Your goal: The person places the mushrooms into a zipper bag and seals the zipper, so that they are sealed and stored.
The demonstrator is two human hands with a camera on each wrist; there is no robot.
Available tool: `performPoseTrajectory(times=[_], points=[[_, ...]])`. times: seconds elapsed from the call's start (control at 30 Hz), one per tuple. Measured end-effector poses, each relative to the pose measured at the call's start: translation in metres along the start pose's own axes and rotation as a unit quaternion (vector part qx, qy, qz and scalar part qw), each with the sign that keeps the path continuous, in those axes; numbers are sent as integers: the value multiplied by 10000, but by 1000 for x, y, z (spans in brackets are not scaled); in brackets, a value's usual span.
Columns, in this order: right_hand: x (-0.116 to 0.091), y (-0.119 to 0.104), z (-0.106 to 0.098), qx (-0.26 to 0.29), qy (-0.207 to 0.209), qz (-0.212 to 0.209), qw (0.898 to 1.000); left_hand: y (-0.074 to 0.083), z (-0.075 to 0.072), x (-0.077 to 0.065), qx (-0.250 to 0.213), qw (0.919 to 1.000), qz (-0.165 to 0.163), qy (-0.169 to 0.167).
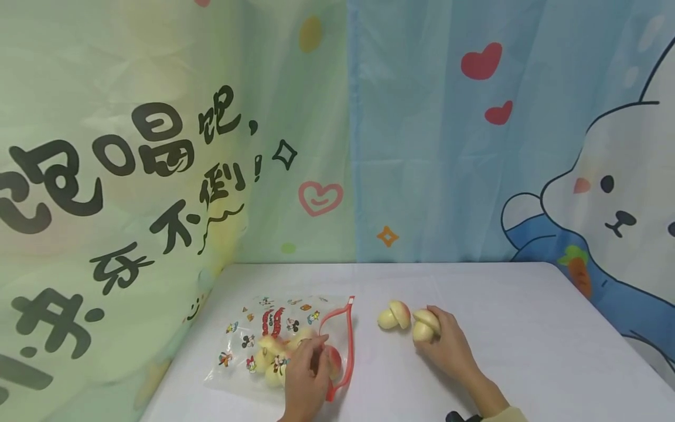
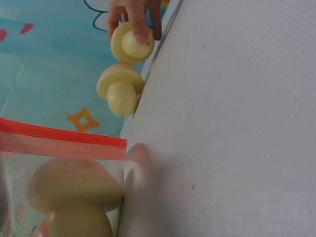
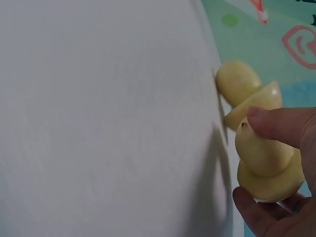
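My right hand (image 1: 448, 346) grips a cream toy mushroom (image 1: 425, 326) between thumb and fingers; in the right wrist view the thumb presses on its stem. Just to its left, a second toy mushroom (image 1: 394, 315) with a reddish patch on its cap lies on the table. My left hand (image 1: 307, 375) is at the mouth of a clear zip bag (image 1: 237, 363), its thumb and fingers pinching the upper lip, which is drawn back from the lower red edge. Several toy mushrooms (image 2: 74, 187) lie inside the bag. The left wrist view does not show the left hand.
A white-covered table (image 1: 527, 328) bears everything. Behind it hangs a printed curtain (image 1: 422, 146) with hearts and a cartoon bear; green cloth with black lettering (image 1: 116, 246) hangs at the left. A small black object (image 1: 461, 417) shows beside the right sleeve.
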State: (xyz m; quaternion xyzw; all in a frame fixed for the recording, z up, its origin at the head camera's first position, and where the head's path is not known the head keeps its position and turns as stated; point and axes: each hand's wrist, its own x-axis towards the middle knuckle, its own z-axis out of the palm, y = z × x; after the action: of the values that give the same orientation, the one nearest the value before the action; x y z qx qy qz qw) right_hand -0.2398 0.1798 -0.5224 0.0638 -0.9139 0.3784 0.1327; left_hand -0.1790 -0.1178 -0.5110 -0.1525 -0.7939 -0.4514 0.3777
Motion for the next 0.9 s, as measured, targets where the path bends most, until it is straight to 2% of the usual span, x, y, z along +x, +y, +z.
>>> performPoseTrajectory(times=[0.23,0.3,0.53,0.63,0.73,0.9], points=[[-13,-19,3,578,-152,63,9982,2,-1,2,-6,10000,-32,-15],[-17,-24,8,674,-216,65,9975,3,-1,2,10,9999,-108,-28],[-33,-47,31,1322,-388,176,9903,1,-1,0,20,10000,-4,21],[-36,-57,42,1757,-422,48,9835,0,0,0,44,10000,9,28],[-39,-66,50,2107,-566,-254,9756,0,0,-1,84,10000,45,14],[-42,-77,59,2231,-681,-1026,9670,-2,1,-1,-6,9999,135,-6]])
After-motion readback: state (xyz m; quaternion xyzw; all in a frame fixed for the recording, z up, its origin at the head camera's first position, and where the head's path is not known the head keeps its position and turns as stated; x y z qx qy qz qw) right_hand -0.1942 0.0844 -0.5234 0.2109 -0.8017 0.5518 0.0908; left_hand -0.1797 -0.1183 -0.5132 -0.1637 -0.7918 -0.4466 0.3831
